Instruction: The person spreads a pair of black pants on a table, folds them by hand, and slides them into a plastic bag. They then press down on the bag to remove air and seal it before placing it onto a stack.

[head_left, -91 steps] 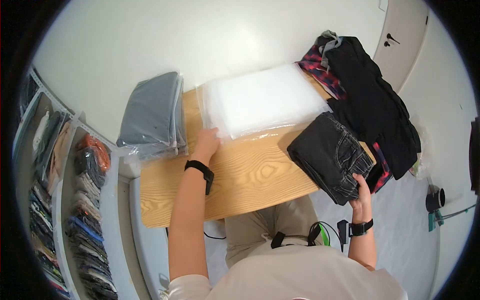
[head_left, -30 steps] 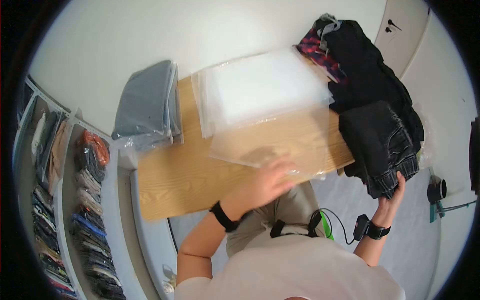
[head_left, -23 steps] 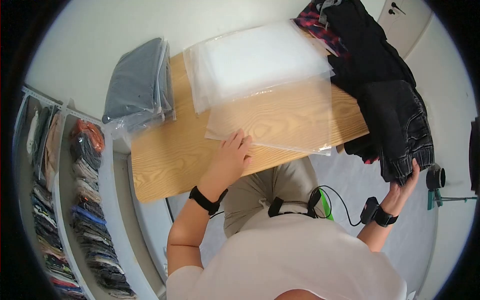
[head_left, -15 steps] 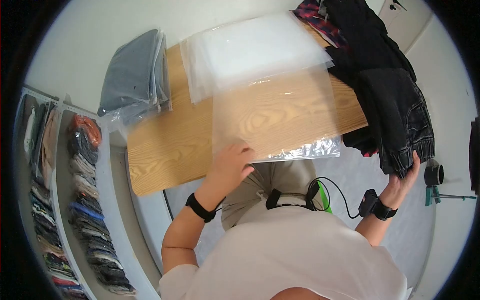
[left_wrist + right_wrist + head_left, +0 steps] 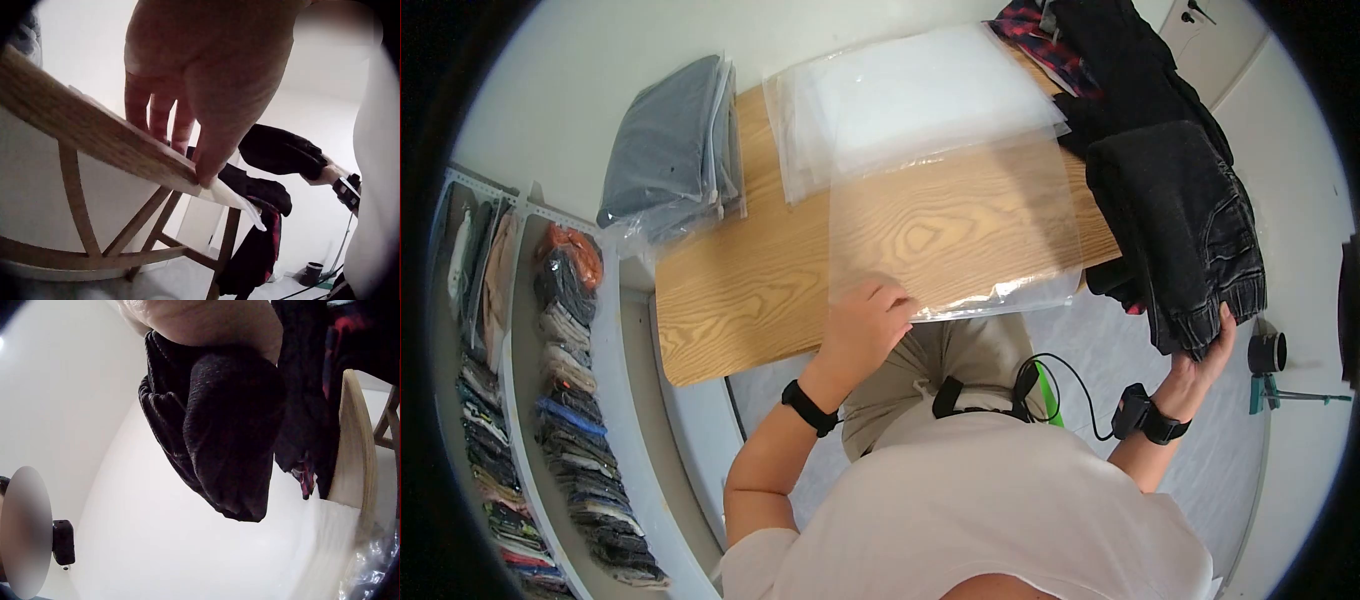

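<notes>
In the head view my left hand (image 5: 862, 325) is at the near left corner of a clear plastic bag (image 5: 960, 215). Its thumb and fingers pinch the bag's edge at the wooden table's front; the left wrist view shows the thumb (image 5: 209, 165) low against that edge. The bag lies flat over the table (image 5: 745, 290), its shiny near end hanging past the front. Out to the right, my right hand (image 5: 1205, 352) grips folded black jeans (image 5: 1170, 220) by the waistband end. In the right wrist view the jeans (image 5: 234, 425) hang below the hand, whose fingers are mostly hidden.
A stack of clear bags (image 5: 920, 90) lies at the table's back. Bagged grey clothes (image 5: 665, 140) stand at the left. Black and plaid clothes (image 5: 1115, 60) are heaped at the back right. Shelves of packed clothes (image 5: 590, 400) line the left side.
My left hand has come from the stack's corner to the table's front edge, and one bag now lies drawn toward me. My right hand has carried the jeans rightward, off the table.
</notes>
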Available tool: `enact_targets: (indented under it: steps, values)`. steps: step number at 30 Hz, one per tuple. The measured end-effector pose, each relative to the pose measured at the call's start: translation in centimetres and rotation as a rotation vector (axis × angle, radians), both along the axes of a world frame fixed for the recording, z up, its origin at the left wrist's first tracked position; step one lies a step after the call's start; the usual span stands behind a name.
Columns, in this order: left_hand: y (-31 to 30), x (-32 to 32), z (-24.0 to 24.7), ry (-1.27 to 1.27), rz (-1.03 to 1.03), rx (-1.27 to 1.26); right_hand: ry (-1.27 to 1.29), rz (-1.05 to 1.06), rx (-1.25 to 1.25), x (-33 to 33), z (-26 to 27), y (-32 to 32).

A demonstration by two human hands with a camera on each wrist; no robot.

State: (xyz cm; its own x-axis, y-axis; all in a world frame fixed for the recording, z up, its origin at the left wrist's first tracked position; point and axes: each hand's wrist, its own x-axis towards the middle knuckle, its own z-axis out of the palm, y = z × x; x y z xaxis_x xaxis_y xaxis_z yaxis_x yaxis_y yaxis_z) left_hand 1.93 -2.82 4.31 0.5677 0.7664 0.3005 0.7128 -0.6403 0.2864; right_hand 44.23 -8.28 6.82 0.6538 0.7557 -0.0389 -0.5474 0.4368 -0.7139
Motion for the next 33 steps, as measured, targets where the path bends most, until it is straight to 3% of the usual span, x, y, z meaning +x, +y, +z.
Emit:
enact_targets:
  steps: [7,10,12,15,19,21,24,30,33]
  values:
    - [0.4,0.2,-1.8,-0.130,0.082,-0.020,0.016,-0.007,-0.009,0.1,0.1,0.0]
    - [0.4,1.7,-2.0,-0.228,0.185,-0.097,0.014,-0.013,-0.011,0.1,0.0,-0.1]
    - [1.1,2.8,-2.3,-0.430,0.365,-0.284,0.012,-0.021,-0.006,-0.1,0.0,-0.1]
    - [2.9,4.1,-3.1,-0.579,0.408,-0.148,0.031,-0.027,-0.003,0.2,-0.2,-0.2]
    - [3.5,5.1,-2.7,-0.599,0.412,-0.117,0.054,-0.021,0.013,0.6,-0.5,-0.3]
    - [3.4,5.0,-3.2,-0.668,0.373,-0.461,0.057,-0.015,0.015,0.3,-0.3,-0.3]
    - [3.9,4.3,-3.1,-0.612,0.368,-0.598,0.053,-0.037,0.005,0.3,-0.3,-0.5]
    - [4.4,3.8,-2.6,-0.479,0.223,-0.580,0.062,-0.054,0.001,1.0,-1.0,-0.4]
    - [3.6,4.2,-2.6,-0.425,0.254,-0.516,0.070,-0.016,0.009,1.1,-1.0,-1.0]
